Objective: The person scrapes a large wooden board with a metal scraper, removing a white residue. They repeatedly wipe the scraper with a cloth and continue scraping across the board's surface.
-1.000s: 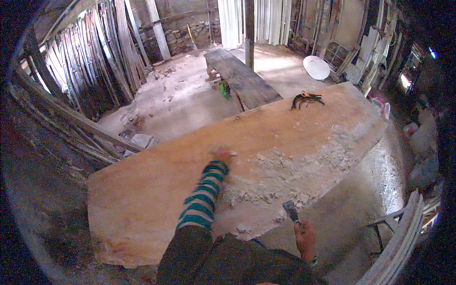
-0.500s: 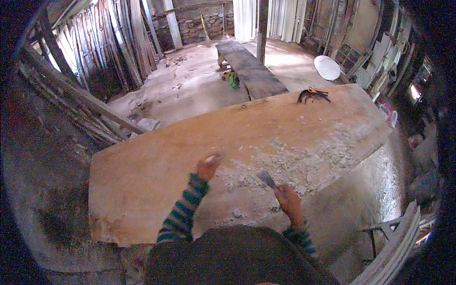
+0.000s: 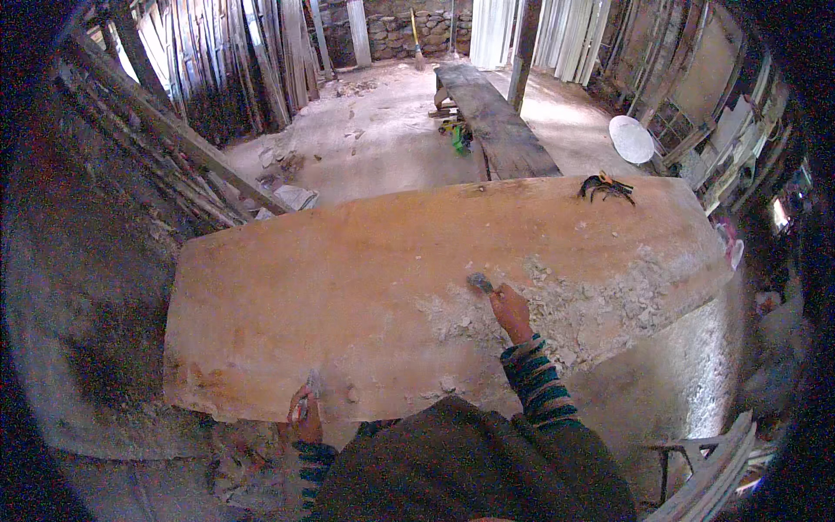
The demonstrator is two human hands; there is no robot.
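My right hand (image 3: 511,313) is closed around the handle of a putty knife (image 3: 479,283), its grey flared end over the far left edge of the whitish rubble. At the near edge of the board, my left hand (image 3: 303,419) is closed on a small whitish piece (image 3: 313,384) whose kind I cannot make out. Under both hands lies a large tan wooden board (image 3: 296,287). Crumbled whitish chips (image 3: 600,300) spread over its right half, and a few loose lumps (image 3: 448,384) lie near my body.
A black strappy bundle with orange (image 3: 606,185) lies at the board's far right. Beyond stands a dark bench (image 3: 500,122) with a green tool (image 3: 459,139) beside it. Poles (image 3: 174,143) lean at left; a white round dish (image 3: 631,140) is at right.
My left hand has drawn back from mid-board to the near left edge, keeping the whitish piece. My right hand with the putty knife has moved farther forward, and the view has shifted.
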